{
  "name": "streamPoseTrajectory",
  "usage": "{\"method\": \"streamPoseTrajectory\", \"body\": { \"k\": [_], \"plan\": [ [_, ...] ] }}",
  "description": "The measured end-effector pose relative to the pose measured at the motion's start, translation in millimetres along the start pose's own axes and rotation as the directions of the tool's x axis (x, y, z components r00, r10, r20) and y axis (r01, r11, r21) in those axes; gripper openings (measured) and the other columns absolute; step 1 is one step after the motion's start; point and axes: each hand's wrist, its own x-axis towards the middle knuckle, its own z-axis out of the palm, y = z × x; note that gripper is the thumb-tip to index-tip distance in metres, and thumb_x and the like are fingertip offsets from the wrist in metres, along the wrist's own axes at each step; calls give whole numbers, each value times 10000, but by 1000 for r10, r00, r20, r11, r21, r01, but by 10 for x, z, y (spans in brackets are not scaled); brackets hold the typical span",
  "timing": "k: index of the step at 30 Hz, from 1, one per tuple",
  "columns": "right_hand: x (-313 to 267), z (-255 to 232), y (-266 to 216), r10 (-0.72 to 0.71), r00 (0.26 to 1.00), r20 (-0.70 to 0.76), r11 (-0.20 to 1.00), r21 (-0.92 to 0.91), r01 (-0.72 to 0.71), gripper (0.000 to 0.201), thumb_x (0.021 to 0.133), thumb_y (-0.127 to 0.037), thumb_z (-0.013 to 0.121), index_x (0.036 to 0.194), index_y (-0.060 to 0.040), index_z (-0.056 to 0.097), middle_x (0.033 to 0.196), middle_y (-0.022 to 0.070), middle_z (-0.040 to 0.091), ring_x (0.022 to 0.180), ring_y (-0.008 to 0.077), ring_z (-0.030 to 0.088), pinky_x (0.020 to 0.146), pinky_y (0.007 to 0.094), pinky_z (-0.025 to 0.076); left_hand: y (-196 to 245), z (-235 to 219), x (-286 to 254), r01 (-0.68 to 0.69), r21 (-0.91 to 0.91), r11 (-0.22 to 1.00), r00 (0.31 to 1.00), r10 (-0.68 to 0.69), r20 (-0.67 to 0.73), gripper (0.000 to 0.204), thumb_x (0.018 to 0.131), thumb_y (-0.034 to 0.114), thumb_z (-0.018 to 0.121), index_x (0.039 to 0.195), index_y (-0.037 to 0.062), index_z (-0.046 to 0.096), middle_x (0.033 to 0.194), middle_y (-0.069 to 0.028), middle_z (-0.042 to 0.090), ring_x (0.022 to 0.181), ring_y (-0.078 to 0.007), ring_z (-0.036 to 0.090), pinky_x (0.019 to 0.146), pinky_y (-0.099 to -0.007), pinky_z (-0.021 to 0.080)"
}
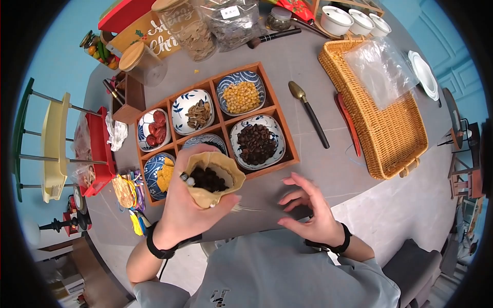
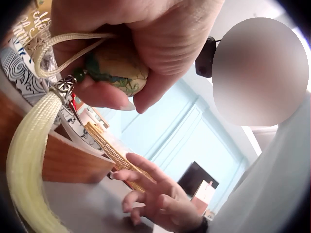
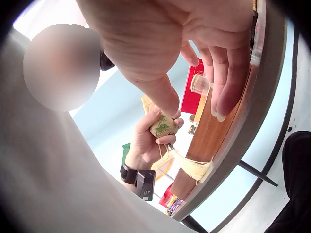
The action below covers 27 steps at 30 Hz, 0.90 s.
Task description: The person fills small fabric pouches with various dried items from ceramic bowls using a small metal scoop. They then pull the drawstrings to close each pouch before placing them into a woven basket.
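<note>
In the head view a small cream pouch (image 1: 231, 172) with dark contents hangs mouth-up in my left hand (image 1: 190, 215), whose fingers and thumb curl round it. The left wrist view shows the pouch's green-patterned side (image 2: 127, 80), a cord and a pale yellow tassel (image 2: 31, 155). My right hand (image 1: 316, 213) hovers to the right of the pouch, fingers loosely bent, holding nothing. Behind the pouch stands a wooden divided tray (image 1: 291, 141) with bowls of dark beans (image 1: 257, 143), corn kernels (image 1: 241, 97), striped seeds (image 1: 199, 114), red dates (image 1: 156, 131) and yellow pieces (image 1: 164, 174); one patterned bowl is partly hidden.
Right of the tray lie a spoon (image 1: 308, 110), a red tool (image 1: 349, 123) and a wicker basket (image 1: 421, 149) with a plastic bag. Jars (image 1: 149, 66), a brush (image 1: 275, 37) and white pots (image 1: 336, 20) stand behind. Tassels (image 1: 136, 223) and a red rack (image 1: 100, 154) are at left.
</note>
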Motion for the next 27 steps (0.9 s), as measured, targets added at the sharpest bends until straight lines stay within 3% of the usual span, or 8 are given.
{"method": "streamPoseTrajectory", "body": {
  "k": [2, 5, 9, 13, 19, 22, 27],
  "plan": [
    [-6, -25, 3, -15, 1000, 20, 1000, -4, 15, 884, 814, 8, 832, 1557, -34, 355, 1466, 169, 458, 1055, 200, 671, 849, 319, 596, 32, 11, 96, 19, 20, 1000, 1000, -20, 24, 720, 742, -7, 838, 1350, 44, 456, 1218, -105, 574, 1126, -213, 616, 969, -342, 505],
    [-21, -37, 29, -42, 998, 37, 999, 25, 41, 844, 818, 8, 827, 1535, -32, 385, 1458, 168, 466, 1049, 202, 673, 852, 321, 594, -72, -1, 229, -3, 164, 987, 998, -7, 60, 728, 726, -6, 832, 1354, 53, 469, 1220, -87, 586, 1117, -185, 617, 972, -332, 504],
    [-35, -64, 40, -28, 998, 59, 999, 42, 26, 824, 813, 11, 827, 1520, -30, 405, 1444, 170, 478, 1031, 200, 679, 847, 317, 597, 61, -13, 410, 1, 342, 940, 994, -39, 104, 675, 749, 0, 825, 1335, 41, 494, 1194, -134, 619, 1120, -258, 640, 993, -353, 503],
    [-42, -89, 83, -46, 997, 64, 998, 47, 43, 803, 817, 4, 823, 1511, -35, 421, 1436, 170, 487, 1009, 196, 687, 843, 312, 604, 125, -16, 558, -41, 479, 877, 982, -54, 183, 672, 725, 47, 837, 1310, 49, 507, 1179, -179, 599, 1089, -417, 636, 891, -454, 538],
    [-40, -138, 124, -58, 996, 73, 997, 52, 55, 768, 831, -8, 813, 1498, -36, 435, 1435, 169, 492, 999, 200, 692, 848, 314, 619, 273, -2, 722, -113, 667, 736, 952, -112, 285, 578, 741, 62, 806, 1250, 52, 532, 1098, -160, 589, 1008, -404, 648, 805, -485, 545],
    [-29, -150, 117, -56, 995, 85, 998, 40, 53, 745, 840, -17, 807, 1491, -39, 446, 1429, 170, 498, 991, 199, 692, 844, 315, 626, 315, 5, 813, -103, 699, 708, 941, -159, 299, 567, 733, 52, 822, 1227, 57, 543, 1079, -153, 601, 1054, -407, 628, 844, -473, 516],
    [-23, -161, 109, -53, 995, 88, 998, 39, 50, 727, 848, -39, 806, 1487, -49, 459, 1412, 165, 511, 973, 196, 692, 832, 314, 634, 346, 38, 906, -195, 744, 639, 917, -151, 370, 489, 733, 39, 812, 1161, 27, 576, 1065, -162, 598, 998, -399, 638, 803, -477, 518]
  ]
}}
